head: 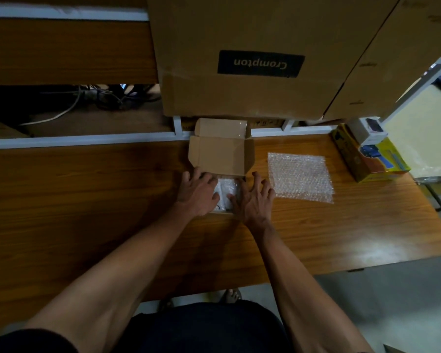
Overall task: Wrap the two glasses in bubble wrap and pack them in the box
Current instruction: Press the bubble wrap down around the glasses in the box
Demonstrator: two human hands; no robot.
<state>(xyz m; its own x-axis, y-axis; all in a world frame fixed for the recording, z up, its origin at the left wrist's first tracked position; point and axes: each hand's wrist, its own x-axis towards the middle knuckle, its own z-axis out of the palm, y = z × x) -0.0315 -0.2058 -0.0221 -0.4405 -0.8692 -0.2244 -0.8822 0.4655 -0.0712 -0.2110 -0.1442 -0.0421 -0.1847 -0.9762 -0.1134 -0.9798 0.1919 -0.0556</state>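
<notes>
Head view, small cardboard box (220, 159) mid-table, lid flipped far, body mostly hidden under left hand (197, 193) and right hand (252, 200), both spread flat, bubble-wrapped bundle (225, 191) between them, orientation unclear, bubble wrap sheet (301, 175) flat right.

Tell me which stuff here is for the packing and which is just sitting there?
For the packing: small open box, wrapped bundle inside it, spare bubble wrap sheet, left hand, right hand.

Just sitting there: yellow carton, big Crompton box, cables.

Brown box (220, 155); clear bubble wrap (299, 175); wood-grain table (87, 189).
</notes>
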